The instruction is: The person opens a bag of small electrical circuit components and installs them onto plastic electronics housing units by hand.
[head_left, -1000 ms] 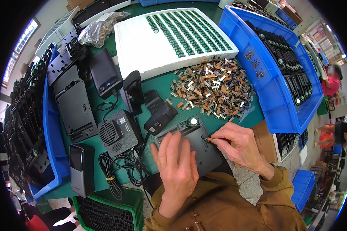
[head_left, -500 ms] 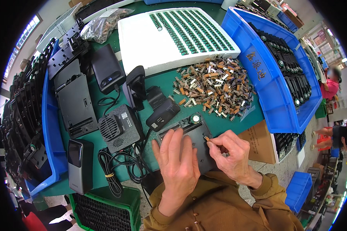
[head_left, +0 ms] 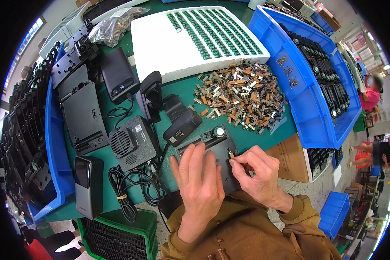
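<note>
A black plastic housing panel (head_left: 221, 161) lies at the table's near edge, with a round green-and-silver piece (head_left: 219, 131) at its far end. My left hand (head_left: 199, 175) rests flat on the panel, fingers stretched out and holding it down. At the panel's right side, my right hand (head_left: 256, 173) pinches a small slide switch (head_left: 231, 154) between thumb and forefinger. The switch touches the panel; whether it is seated in a slot I cannot tell. Beyond the panel is a heap of similar small brown-and-silver switches (head_left: 242, 97).
A white foam tray (head_left: 160, 52) holds rows of green parts. Blue crates (head_left: 286, 82) of black panels flank the table. To the left are a speaker-like box (head_left: 133, 143), coiled black cable (head_left: 123, 195), power banks (head_left: 89, 186) and another panel (head_left: 84, 112). A green crate (head_left: 149, 234) stands below.
My right hand has shifted slightly left, and the slide switch in its fingertips sits a little farther up and left on the panel. My left hand stays on the panel.
</note>
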Available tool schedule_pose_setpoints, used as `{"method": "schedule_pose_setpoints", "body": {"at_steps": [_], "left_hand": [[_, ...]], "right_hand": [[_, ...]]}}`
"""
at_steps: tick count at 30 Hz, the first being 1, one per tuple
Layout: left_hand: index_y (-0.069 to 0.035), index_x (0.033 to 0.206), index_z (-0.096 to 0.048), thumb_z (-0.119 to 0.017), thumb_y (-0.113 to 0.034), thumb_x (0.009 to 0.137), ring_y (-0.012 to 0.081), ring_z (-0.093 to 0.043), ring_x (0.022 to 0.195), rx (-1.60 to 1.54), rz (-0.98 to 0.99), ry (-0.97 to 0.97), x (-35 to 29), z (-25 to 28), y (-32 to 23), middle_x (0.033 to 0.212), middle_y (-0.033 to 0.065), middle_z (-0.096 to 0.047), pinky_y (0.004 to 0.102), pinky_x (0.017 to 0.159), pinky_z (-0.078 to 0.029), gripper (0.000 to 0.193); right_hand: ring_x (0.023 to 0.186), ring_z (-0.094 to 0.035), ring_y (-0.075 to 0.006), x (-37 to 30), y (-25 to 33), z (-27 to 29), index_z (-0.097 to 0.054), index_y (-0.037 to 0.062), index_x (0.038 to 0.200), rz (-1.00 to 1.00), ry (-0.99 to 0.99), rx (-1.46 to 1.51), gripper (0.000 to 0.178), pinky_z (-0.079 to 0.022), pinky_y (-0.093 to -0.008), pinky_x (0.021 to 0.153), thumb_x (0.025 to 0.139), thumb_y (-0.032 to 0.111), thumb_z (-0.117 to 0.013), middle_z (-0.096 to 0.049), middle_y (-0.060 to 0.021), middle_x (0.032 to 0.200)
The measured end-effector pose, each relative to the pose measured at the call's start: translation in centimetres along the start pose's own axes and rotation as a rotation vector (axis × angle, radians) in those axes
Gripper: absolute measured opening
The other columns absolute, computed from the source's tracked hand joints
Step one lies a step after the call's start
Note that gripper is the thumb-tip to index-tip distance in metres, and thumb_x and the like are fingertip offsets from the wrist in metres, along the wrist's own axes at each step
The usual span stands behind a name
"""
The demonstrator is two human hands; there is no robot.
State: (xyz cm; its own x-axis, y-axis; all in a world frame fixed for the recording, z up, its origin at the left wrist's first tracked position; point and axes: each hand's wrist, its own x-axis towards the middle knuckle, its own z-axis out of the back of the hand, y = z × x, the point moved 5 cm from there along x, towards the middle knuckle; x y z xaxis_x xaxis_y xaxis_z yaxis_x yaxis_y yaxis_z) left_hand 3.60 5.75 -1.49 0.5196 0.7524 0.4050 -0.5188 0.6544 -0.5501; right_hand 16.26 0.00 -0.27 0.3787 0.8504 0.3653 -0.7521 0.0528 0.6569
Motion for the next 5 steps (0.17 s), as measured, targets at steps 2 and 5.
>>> {"method": "schedule_pose_setpoints", "body": {"at_steps": [2,5], "left_hand": [[0.004,0.106,-0.065,-0.067,-0.005,0.078,0.035,-0.047,0.123,0.002,0.004,0.002,0.0,0.01,0.02,0.127,0.0158,-0.052,0.0575,0.105,-0.03,0.03],[0.004,0.107,-0.065,-0.067,-0.006,0.078,0.035,-0.047,0.123,0.001,0.005,0.002,-0.04,0.0,0.06,0.128,0.0158,-0.052,0.0577,0.105,-0.029,0.03]], "right_hand": [[0.051,-0.057,-0.0169,0.1,0.09,0.04,-0.064,0.0051,0.076,0.014,0.007,-0.043,0.011,-0.045,-0.0295,0.045,0.073,0.002,-0.074,-0.056,-0.0043,0.069],[0.053,-0.06,-0.0156,0.38,0.12,0.4,-0.064,0.0056,0.076,-0.02,0.034,-0.053,0.011,-0.047,-0.0274,0.046,0.073,0.003,-0.074,-0.056,-0.0037,0.069]]}}
